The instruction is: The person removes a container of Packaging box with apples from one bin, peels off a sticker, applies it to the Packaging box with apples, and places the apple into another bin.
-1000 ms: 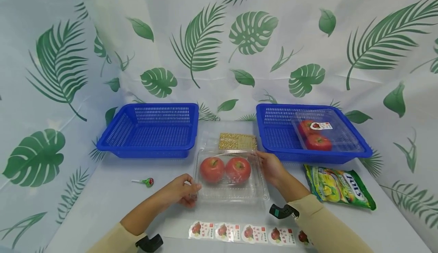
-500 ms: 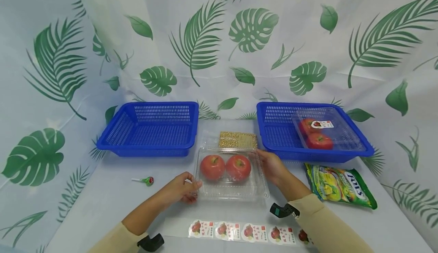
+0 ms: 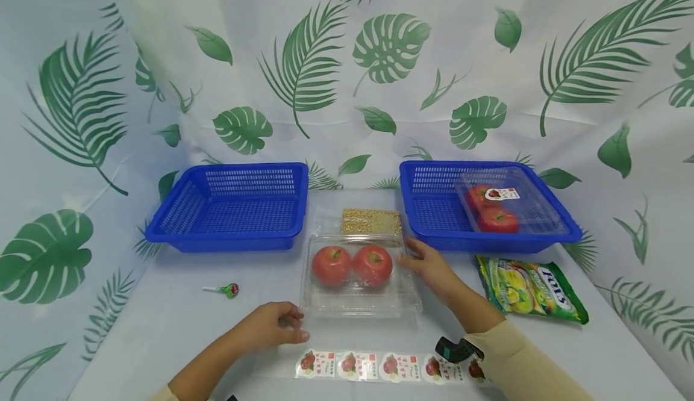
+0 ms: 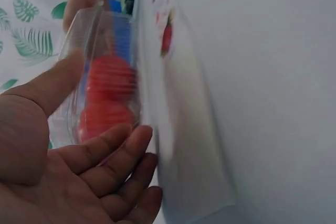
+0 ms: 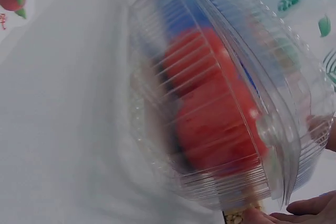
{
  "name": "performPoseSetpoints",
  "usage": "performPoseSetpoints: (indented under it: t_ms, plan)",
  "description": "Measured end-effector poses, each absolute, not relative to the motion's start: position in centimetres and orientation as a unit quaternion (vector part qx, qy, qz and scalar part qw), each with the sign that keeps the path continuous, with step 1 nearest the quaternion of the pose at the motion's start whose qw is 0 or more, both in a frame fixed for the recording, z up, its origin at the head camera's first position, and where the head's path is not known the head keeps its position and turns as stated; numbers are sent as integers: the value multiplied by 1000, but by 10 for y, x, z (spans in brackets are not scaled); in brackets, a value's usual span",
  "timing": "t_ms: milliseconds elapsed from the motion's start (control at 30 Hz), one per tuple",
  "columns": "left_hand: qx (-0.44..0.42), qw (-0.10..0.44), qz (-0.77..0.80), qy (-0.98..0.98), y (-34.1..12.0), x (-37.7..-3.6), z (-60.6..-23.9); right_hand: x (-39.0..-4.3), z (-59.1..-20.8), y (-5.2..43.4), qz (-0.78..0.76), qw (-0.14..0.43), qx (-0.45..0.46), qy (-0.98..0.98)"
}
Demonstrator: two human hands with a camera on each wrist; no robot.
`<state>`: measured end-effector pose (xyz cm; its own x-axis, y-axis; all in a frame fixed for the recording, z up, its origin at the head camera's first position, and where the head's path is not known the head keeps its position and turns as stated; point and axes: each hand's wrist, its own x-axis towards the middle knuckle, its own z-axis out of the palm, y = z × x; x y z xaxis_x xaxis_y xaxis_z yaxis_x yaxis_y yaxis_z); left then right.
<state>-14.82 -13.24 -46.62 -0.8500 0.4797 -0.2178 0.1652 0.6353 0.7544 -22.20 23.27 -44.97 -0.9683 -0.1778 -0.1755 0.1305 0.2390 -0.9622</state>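
Observation:
Two red apples (image 3: 374,265) sit side by side inside a clear plastic clamshell box (image 3: 358,300) on the table. My left hand (image 3: 270,329) is just off the box's lower left corner, holding nothing, thumb and fingers apart. In the left wrist view, its palm and relaxed fingers (image 4: 118,166) face the box, with a gap between thumb and fingers. At the box's right end is my right hand (image 3: 434,268), its thumb lying over the edge and its fingers spread beside the corner. The right wrist view shows these fingers (image 5: 310,211) near the box end; firm contact cannot be made out.
A strip of apple stickers (image 3: 355,365) lies in front. Behind the box is a packaged nut bar (image 3: 371,220). One blue basket (image 3: 228,245) stands left; another (image 3: 466,243) on the right holds a labelled apple box (image 3: 534,208). A lollipop (image 3: 230,290) and candy bag (image 3: 534,289) flank the box.
My left hand has let go of the box's left edge and moved down and left. The right hand's thumb now shows over the box's edge. The box stays nearly in place.

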Motion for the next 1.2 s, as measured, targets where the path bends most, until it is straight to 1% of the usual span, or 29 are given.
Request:
performPoseSetpoints:
  t_ms: [200, 300, 367, 433, 600, 767, 967, 1100, 1200]
  plan:
    - [233, 136, 280, 921, -133, -131, -470, -215, -443, 231, -613, 101, -31, 783]
    - [263, 99, 225, 933, -134, -127, -472, -217, -451, 231, -598, 76, -36, 797]
    - [275, 86, 202, 936, -134, -125, -472, -217, -453, 232, -578, 54, -44, 813]
    - [277, 86, 198, 936, -133, -124, -471, -217, -455, 232, -558, 29, -56, 828]
    - [264, 120, 209, 934, -133, -119, -467, -209, -455, 227, -515, -28, -87, 852]
    - [255, 173, 224, 925, -134, -118, -467, -195, -450, 220, -449, -95, -113, 881]
    - [260, 224, 265, 901, -134, -120, -469, -180, -445, 211, -393, -172, -179, 885]
    - [254, 256, 306, 881, -134, -123, -468, -173, -443, 205, -371, -189, -219, 882]
    - [265, 271, 342, 860, -133, -124, -466, -168, -442, 200, -370, -194, -239, 877]
